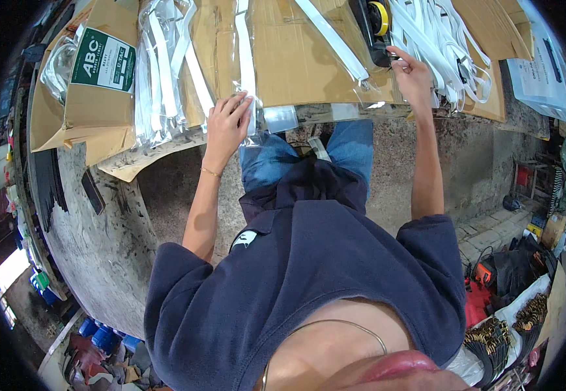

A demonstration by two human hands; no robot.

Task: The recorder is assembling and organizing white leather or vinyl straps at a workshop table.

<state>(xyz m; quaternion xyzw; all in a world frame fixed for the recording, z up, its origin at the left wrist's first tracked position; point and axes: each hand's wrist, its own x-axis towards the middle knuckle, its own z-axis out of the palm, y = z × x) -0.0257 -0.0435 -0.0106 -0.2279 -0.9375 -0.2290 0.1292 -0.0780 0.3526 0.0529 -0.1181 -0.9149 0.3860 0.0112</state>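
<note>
My left hand (229, 124) lies over the lower end of a white strap (245, 55) in a clear plastic sleeve, fingers together and resting on it. My right hand (413, 78) is at the near end of a black tape dispenser (365, 26) holding a roll with a yellow core (379, 18). Its thumb and forefinger pinch at the cutter end, where the tape comes off; the tape itself hardly shows. Between the hands, another sleeved white strap (332, 40) lies slanted on the cardboard (276, 72).
Several bagged straps (165, 72) lie left, beside an open cardboard box (100, 107) with a green-and-white label. A heap of loose white straps (436, 45) lies right of the dispenser. A translucent plastic bin (543, 78) stands far right. A dark phone (92, 192) rests on the left table.
</note>
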